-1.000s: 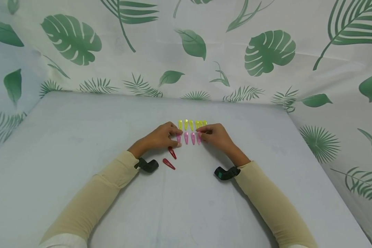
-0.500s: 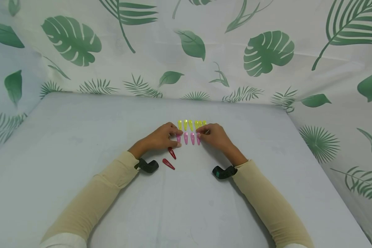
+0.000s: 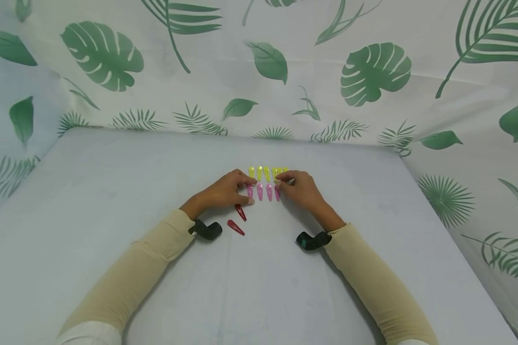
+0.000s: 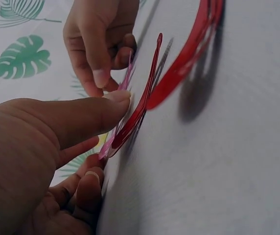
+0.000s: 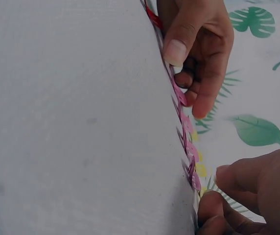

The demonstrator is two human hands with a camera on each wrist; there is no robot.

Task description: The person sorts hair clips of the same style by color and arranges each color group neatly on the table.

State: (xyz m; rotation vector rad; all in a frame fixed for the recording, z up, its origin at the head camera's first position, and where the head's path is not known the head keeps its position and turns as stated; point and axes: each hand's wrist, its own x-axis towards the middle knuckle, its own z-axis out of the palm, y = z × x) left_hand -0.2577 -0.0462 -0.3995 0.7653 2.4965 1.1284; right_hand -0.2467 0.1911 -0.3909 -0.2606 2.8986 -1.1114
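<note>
Several pink hair clips (image 3: 260, 192) lie in a row on the white table. My left hand (image 3: 224, 190) is at the row's left end, thumb and index finger at opposite ends of the leftmost pink hair clip (image 3: 250, 191), pinching it lengthwise. In the left wrist view the left thumb (image 4: 96, 112) partly covers it. My right hand (image 3: 302, 190) is at the rightmost pink hair clip (image 5: 195, 181), covering part of it in the head view. In the right wrist view its thumb (image 5: 238, 176) and fingers stand apart, with nothing seen between their tips.
Behind the pink row lie several yellow hair clips (image 3: 260, 173), the right ones bunched closely. Two red hair clips, one nearer (image 3: 236, 227) and one farther (image 3: 241, 212), lie just in front of the left hand. A leaf-patterned cloth (image 3: 311, 72) hangs behind the table (image 3: 259, 287).
Both hands stay almost in place at the two ends of the pink row. The right forearm has shifted slightly left. The hair clips show no clear movement.
</note>
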